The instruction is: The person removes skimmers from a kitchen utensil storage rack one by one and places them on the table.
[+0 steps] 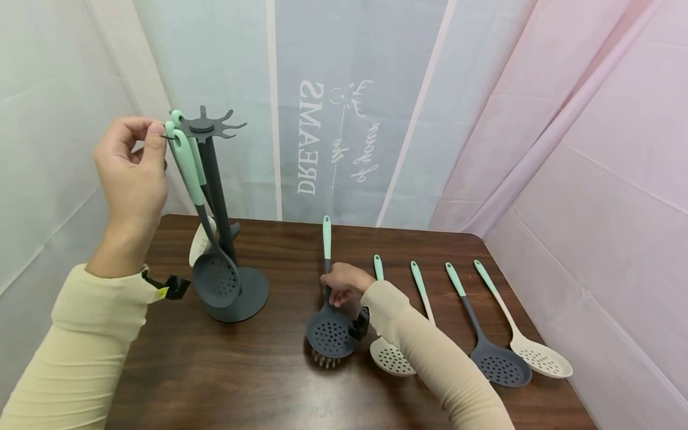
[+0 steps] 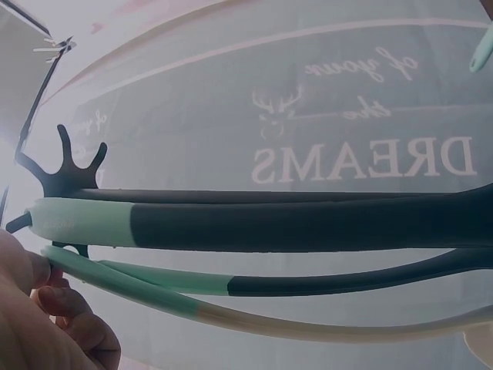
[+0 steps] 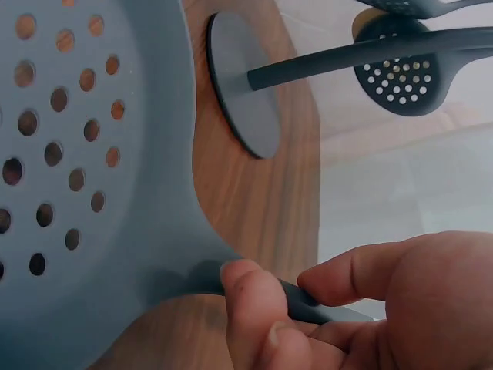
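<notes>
Between nine and ten o'clock, head view: one left hand [image 1: 134,170], thumb and fingertips pinched together at the mint handle ends. Ten o'clock: one grey utensil stand [image 1: 217,185], upright, hooked crown, round base toward eight. Hung on it: one dark hanging skimmer [image 1: 217,279], frontmost; one cream hanging skimmer [image 1: 200,245], partly hidden behind. Six o'clock: one right hand [image 1: 346,282], fingers closed on the stem of one gripped dark skimmer [image 1: 331,334]; mint handle toward twelve, perforated head toward six, light dots on the wooden table [image 1: 258,370] beneath. Five o'clock: one cream skimmer [image 1: 392,358], partly covered by the right sleeve [image 1: 441,352]. Between four and five: one cream-stemmed utensil [image 1: 419,280], lower end hidden. Four o'clock: one loose dark skimmer [image 1: 502,364]; just beside it, one outer cream skimmer [image 1: 540,357]. Twelve o'clock: one curtain [image 1: 344,48], mirrored lettering.

Left wrist view: left hand at eight o'clock, thumb and finger pinching the mint end of the cream hanging skimmer; whether its loop is on a hook, cannot tell. Two dark-stemmed pieces beside it.

Right wrist view: gripped dark skimmer's head at nine o'clock; right hand at five, thumb and fingers nipping its stem, no wide gap; stand base at twelve; hung heads near two.
</notes>
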Tool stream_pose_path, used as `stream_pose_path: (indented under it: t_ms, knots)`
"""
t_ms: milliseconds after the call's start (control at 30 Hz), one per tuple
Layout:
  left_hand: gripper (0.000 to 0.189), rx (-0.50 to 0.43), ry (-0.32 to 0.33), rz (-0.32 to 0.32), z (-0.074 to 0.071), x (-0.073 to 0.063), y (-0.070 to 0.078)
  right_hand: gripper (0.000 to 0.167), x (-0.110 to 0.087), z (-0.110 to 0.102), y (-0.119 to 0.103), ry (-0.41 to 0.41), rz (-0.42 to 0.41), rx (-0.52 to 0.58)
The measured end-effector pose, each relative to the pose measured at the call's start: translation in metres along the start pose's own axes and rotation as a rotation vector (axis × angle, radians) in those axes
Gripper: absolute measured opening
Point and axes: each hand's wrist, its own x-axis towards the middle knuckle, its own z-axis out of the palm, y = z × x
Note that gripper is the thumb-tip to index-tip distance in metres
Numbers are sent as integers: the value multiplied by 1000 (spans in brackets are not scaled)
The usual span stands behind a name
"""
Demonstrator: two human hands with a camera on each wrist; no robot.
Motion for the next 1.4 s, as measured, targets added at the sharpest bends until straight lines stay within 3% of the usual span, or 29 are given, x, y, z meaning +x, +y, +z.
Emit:
stream_pose_path:
  t_ms: [333, 733, 967, 1400]
  knots:
    - [9, -62, 10, -7, 1, 0, 0, 37, 10, 2, 10, -49, 53, -54]
    - [8, -124, 12, -10, 1, 1, 0, 45, 17, -1, 22, -127, 111, 39]
    - [8, -158, 10, -13, 3, 2, -1, 54, 19, 0, 24, -170, 139, 29]
    - [9, -127, 12, -14, 3, 1, -3, 53, 18, 4, 25, -175, 150, 38]
